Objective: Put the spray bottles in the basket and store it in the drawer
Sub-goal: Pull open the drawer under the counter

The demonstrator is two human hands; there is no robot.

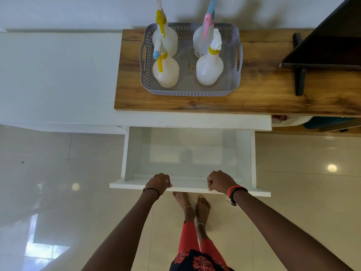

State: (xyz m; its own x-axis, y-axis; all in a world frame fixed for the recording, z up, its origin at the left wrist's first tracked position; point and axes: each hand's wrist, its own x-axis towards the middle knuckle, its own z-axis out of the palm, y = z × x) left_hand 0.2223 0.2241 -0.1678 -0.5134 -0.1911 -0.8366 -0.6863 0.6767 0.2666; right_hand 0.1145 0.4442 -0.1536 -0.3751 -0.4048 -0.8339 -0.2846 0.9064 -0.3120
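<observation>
White board fills both our fists: the left hand [158, 183] and right hand [220, 181] are each clenched over the front edge of the drawer [190, 187], which stands pulled out, its inside bare. Above it, on the wooden counter [259, 89], near the left end and back edge, sits one grey basket [190, 91] with holes in its walls. We count four spray bottles [209, 68] upright inside it, two on the left side, two on the right, with yellow, pink and blue parts. We can read no label or writing on any. One dark screen [330, 36] stands at the counter's right end.
</observation>
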